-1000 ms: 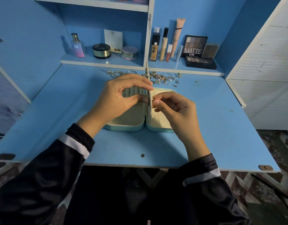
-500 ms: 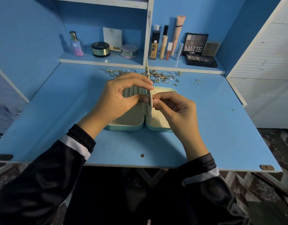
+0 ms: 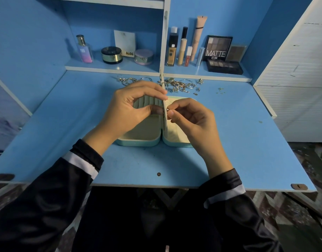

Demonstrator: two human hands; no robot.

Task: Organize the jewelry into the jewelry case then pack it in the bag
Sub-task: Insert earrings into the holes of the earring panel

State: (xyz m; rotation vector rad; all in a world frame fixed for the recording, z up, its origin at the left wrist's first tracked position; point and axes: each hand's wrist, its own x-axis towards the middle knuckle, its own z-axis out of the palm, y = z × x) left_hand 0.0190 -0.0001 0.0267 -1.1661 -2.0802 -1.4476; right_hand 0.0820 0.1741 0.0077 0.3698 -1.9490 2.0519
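A pale teal jewelry case [image 3: 138, 140] lies open in two halves in the middle of the blue desk. A thin cream divider flap [image 3: 164, 99] stands upright between the halves. My left hand [image 3: 131, 110] pinches that flap between fingers and thumb, over the ring rolls of the left half. My right hand [image 3: 189, 117] pinches a small metal earring [image 3: 168, 110] against the flap's right face. A loose heap of silver and gold jewelry [image 3: 176, 85] lies behind the case. No bag is in view.
On the back shelf [image 3: 113, 67] stand a perfume bottle [image 3: 84, 50], round compacts, foundation tubes [image 3: 182, 50] and eyeshadow palettes [image 3: 218, 49]. A white louvred cabinet [image 3: 298, 70] stands at the right. The desk's front edge [image 3: 156, 185] runs just above my lap.
My right hand's fingertips shifted slightly along the flap with the small earring. My left hand kept its pinch on the flap. The case stayed put.
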